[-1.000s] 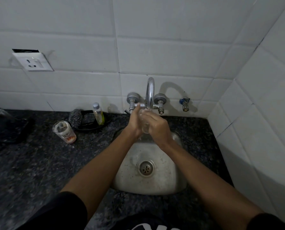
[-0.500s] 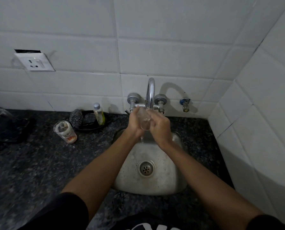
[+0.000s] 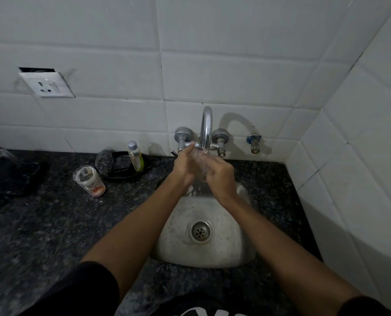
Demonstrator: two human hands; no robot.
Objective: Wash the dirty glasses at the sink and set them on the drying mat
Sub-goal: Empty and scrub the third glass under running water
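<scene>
Head view: left hand (image 3: pixel 183 164), right hand (image 3: pixel 219 176) clasp glass (image 3: pixel 200 161) under tap (image 3: pixel 206 126).

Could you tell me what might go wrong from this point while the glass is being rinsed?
The clear glass, wet between the left hand and right hand, could slip into the steel sink and crack. It sits close under the tap spout, so lifting carelessly might knock it. The dirty glass on the counter remains unwashed.

Two bare hands, left hand (image 3: pixel 184 164) and right hand (image 3: pixel 220 176), one clear glass (image 3: pixel 200 163) between them, one dirty clear glass (image 3: pixel 89 181) on the counter, one small steel sink (image 3: pixel 212 254), one chrome tap (image 3: pixel 206 126), one clear plastic bottle (image 3: pixel 135 156), one white wall socket (image 3: pixel 46 84).
</scene>
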